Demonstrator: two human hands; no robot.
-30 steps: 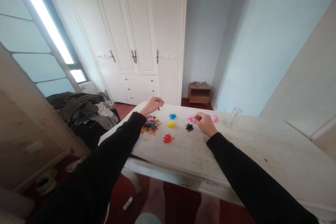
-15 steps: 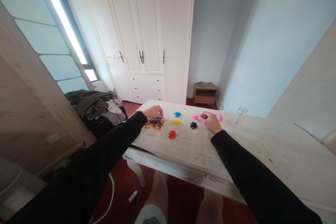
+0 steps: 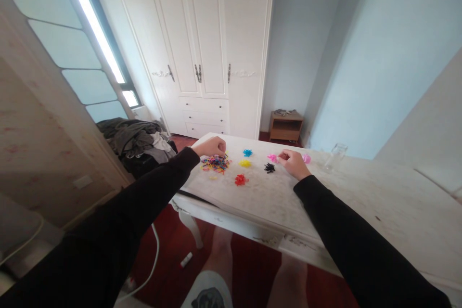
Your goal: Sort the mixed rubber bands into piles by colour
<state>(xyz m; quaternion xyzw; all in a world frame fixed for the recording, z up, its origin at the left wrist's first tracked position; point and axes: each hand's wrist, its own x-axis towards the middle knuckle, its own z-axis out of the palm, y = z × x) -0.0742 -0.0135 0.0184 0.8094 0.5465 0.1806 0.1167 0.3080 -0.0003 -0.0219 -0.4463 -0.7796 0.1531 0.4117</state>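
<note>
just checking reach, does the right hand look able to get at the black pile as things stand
Probably yes: the black pile lies uncovered on the table, close by the right hand, and nothing visible stands between them.

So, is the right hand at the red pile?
No, the right hand is beside a pink pile, while the red pile lies apart.

White table (image 3: 267,207): its pale, smudged top spreads out before you.
Mixed heap (image 3: 215,164): small multicoloured pieces lie toward your left, a yellow scrap (image 3: 213,178) nearer you.
Single-colour piles: red pile (image 3: 241,180) nearest you, yellow pile (image 3: 245,163) beyond, blue pile (image 3: 247,153) farther still; black pile (image 3: 269,168) and pink pile (image 3: 272,158) to their right.
Glass vessel (image 3: 336,156): clear, toward your right, beyond a second pink item (image 3: 306,159).
</note>
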